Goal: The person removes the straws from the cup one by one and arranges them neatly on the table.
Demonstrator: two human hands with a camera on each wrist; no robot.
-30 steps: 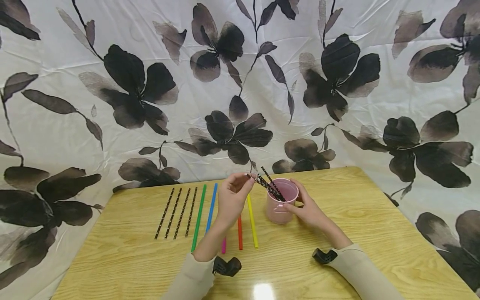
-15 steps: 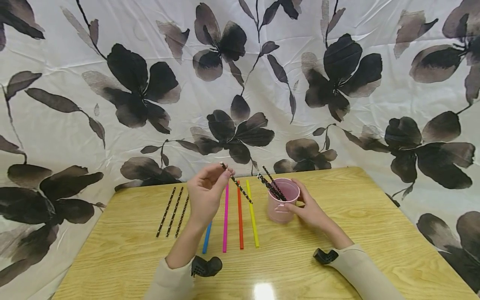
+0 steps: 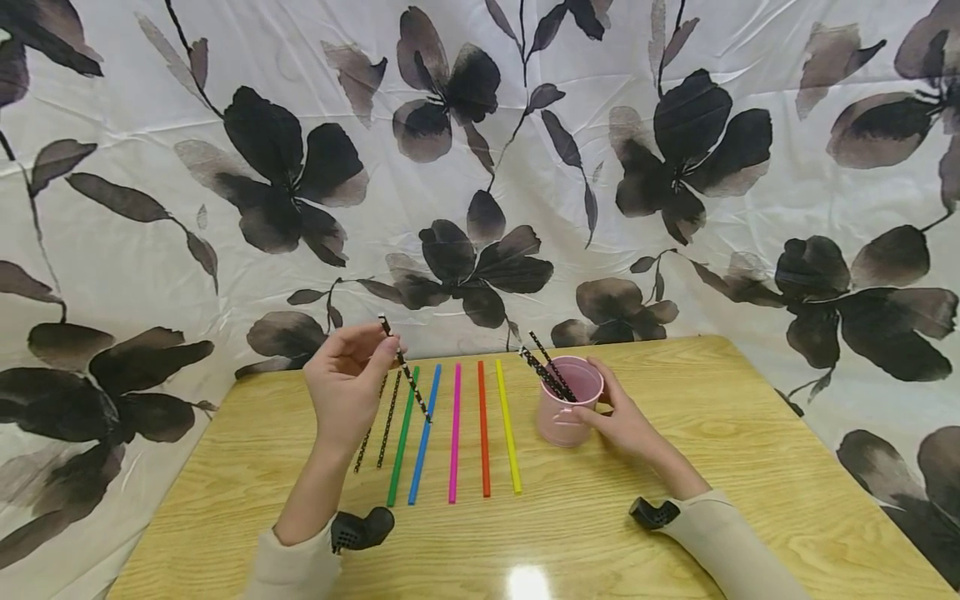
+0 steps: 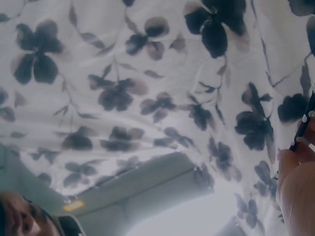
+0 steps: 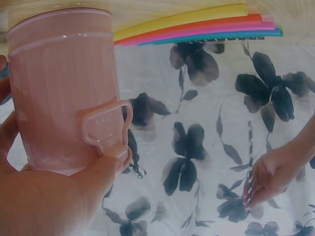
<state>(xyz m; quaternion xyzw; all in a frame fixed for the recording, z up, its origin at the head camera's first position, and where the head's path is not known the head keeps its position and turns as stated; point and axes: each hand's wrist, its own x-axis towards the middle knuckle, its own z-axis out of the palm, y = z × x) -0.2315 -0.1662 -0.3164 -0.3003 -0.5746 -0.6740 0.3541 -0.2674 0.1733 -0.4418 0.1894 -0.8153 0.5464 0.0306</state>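
Note:
My left hand (image 3: 347, 379) pinches a black straw with white spots (image 3: 416, 387) between thumb and fingers. The straw slants down to the right, overlapping the green and blue straws in the head view. My right hand (image 3: 626, 425) holds a pink bucket (image 3: 562, 432) from its right side, thumb by the small handle (image 5: 106, 125). Several spotted black straws (image 3: 542, 367) lean out of the bucket to the left. Two more spotted straws (image 3: 388, 425) show on the table by my left wrist; the hand and forearm hide the area beyond.
On the wooden table (image 3: 600, 533), green (image 3: 401, 450), blue (image 3: 420, 458), pink (image 3: 454, 442), red (image 3: 483, 442) and yellow (image 3: 510, 442) straws lie in a spaced row left of the bucket. A floral cloth (image 3: 480, 150) hangs behind the table's far edge.
My left hand has drawn the spotted straw away from the bucket and carried it left, past the coloured straws. My right hand keeps its hold on the bucket in place.

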